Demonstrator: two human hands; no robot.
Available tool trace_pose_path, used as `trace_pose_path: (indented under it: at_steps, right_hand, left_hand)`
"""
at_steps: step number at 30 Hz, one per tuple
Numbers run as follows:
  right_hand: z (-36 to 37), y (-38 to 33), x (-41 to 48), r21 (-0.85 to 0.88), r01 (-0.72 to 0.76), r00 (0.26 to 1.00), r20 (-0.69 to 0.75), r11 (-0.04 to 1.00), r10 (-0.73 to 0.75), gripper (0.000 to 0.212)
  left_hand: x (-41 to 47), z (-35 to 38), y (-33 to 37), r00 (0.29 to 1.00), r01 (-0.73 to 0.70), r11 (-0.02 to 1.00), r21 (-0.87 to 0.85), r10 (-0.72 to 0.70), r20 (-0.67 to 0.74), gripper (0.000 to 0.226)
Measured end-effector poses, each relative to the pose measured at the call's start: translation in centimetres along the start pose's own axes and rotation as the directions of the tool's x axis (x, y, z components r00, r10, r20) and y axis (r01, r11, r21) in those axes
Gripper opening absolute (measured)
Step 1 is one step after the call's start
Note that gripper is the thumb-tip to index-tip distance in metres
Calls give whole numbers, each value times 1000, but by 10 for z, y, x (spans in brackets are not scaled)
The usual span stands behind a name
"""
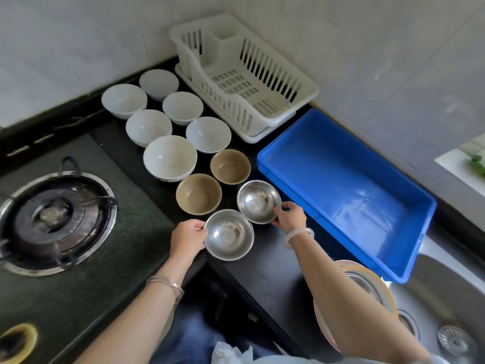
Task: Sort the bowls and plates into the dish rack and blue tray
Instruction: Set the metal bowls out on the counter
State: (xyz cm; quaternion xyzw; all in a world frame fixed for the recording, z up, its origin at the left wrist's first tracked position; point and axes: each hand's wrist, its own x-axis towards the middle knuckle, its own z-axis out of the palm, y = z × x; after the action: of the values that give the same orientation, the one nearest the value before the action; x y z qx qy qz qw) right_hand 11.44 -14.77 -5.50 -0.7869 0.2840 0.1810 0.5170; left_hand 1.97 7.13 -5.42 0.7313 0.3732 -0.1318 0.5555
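Note:
Two steel bowls sit at the front of the black counter. My left hand (pixel 187 239) grips the left rim of the near steel bowl (pixel 228 234). My right hand (pixel 290 216) grips the right rim of the far steel bowl (pixel 258 201). Behind them stand two tan bowls (pixel 199 194) (pixel 230 166) and several white bowls (pixel 170 157). The white dish rack (pixel 262 74) stands at the back, with nothing in it. The blue tray (pixel 341 185) lies to the right, also holding nothing. A stack of plates (pixel 367 279) shows partly behind my right forearm.
A gas stove with a burner (pixel 52 219) fills the left side. A steel sink (pixel 446 324) with a drain strainer lies at the lower right, under the plates. Tiled walls close in behind the rack and the tray.

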Motion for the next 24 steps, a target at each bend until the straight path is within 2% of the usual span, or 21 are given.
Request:
trace_pose_path:
  at_steps: [15, 24]
  right_hand:
    - [10, 2, 1, 109, -11, 1000, -8, 994, 12, 28]
    - [6, 6, -5, 154, -35, 999, 42, 987, 29, 24]
  left_hand:
    - [2, -7, 2, 997, -48, 997, 58, 51, -61, 10]
    - [-5, -10, 1, 995, -83, 990, 113, 89, -51, 24]
